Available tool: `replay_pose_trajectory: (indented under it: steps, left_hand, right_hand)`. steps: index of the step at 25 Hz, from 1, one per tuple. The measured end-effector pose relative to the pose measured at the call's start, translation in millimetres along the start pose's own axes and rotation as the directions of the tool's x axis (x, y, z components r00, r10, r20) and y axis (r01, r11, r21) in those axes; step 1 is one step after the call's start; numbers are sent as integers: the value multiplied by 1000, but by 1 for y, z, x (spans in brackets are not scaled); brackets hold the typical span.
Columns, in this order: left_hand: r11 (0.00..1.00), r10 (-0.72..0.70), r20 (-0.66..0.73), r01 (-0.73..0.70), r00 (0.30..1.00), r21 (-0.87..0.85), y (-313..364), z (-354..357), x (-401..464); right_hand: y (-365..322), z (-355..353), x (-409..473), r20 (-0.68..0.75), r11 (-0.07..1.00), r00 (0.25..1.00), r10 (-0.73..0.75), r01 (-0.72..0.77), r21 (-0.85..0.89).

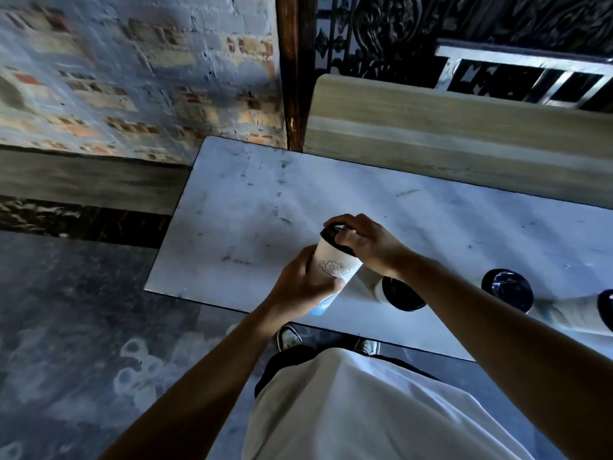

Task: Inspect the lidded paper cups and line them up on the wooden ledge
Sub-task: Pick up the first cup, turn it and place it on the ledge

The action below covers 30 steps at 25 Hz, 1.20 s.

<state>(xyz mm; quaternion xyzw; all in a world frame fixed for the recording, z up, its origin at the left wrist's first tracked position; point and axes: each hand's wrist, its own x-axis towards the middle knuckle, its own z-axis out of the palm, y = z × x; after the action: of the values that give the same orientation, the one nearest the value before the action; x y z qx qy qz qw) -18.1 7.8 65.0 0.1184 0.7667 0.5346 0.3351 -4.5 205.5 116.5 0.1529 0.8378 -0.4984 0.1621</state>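
Observation:
I hold a white paper cup (335, 265) with a wave drawing and a black lid (331, 234) tilted above the white table (252, 207). My left hand (305, 283) wraps around the cup's body from below. My right hand (361, 242) grips the lid from above. Three more black-lidded cups stand on the table to the right: one (401, 293) partly behind my right wrist, one (507, 288) further right, and one (606, 307) cut off by the frame's edge. The pale wooden ledge (457, 127) runs behind the table and bears no cups.
A painted brick wall (132, 71) rises at the left, with a dark wooden post (292, 71) beside the ledge. Black ornate ironwork (414, 28) stands behind the ledge. Dark stone floor (83, 327) lies left of the table, and my shoes (290, 336) show under its near edge.

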Motion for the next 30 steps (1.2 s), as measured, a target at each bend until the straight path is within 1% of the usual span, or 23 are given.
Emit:
replay_pose_trajectory:
  steps: [2, 4, 6, 8, 9, 11, 13, 15, 17, 18, 20, 22, 25, 28, 30]
  left_hand:
    - [999, 8, -4, -8, 1000, -49, 20, 6, -2]
    - [993, -21, -14, 19, 1000, -116, 32, 10, -3]
    - [967, -119, 8, 118, 993, -227, 45, 17, -4]
    - [897, -230, 81, 244, 970, -368, 55, 19, -6]
    - [860, -263, 131, 294, 956, -418, 58, 19, -6]
    - [793, -285, 220, 359, 933, -492, 63, 19, -8]
    - [744, -290, 296, 409, 910, -528, 64, 19, -9]
    - [729, -308, 370, 467, 877, -500, 63, 19, -12]
    - [745, -344, 392, 502, 854, -440, 65, 21, -16]
    - [772, -341, 364, 479, 867, -417, 65, 22, -18]
    - [845, -279, 296, 380, 914, -376, 65, 23, -19]
    - [879, -235, 284, 328, 929, -347, 67, 23, -19]
    - [870, -272, 281, 360, 920, -337, 70, 23, -19]
    - [866, -280, 275, 365, 920, -341, 70, 24, -16]
    - [868, -284, 278, 369, 918, -331, 71, 25, -13]
  right_hand:
    - [-1, -8, 1, -47, 992, 997, 69, -63, 109]
    - [-1, -12, 5, -20, 962, 994, 111, -102, 254]
    - [3, -19, 5, 42, 887, 996, 81, -91, 453]
    - [7, -23, 3, 81, 833, 997, 21, -62, 549]
    - [9, -23, 3, 100, 810, 995, -3, -57, 584]
    - [15, -23, 1, 139, 750, 990, -38, -63, 658]
    - [18, -23, -2, 156, 703, 986, -51, -75, 707]
    - [18, -24, -6, 159, 684, 986, -48, -83, 724]
    - [16, -27, -9, 162, 694, 987, -20, -103, 712]
    - [15, -28, -10, 171, 707, 985, -3, -119, 697]
    - [13, -27, -12, 184, 729, 983, 3, -128, 672]
    - [14, -24, -14, 147, 761, 989, -31, -72, 645]
    - [14, -21, -16, 108, 810, 993, -57, -17, 586]
    - [12, -23, -18, 86, 831, 995, -60, 2, 556]
    - [9, -25, -19, 62, 868, 995, -75, 35, 496]
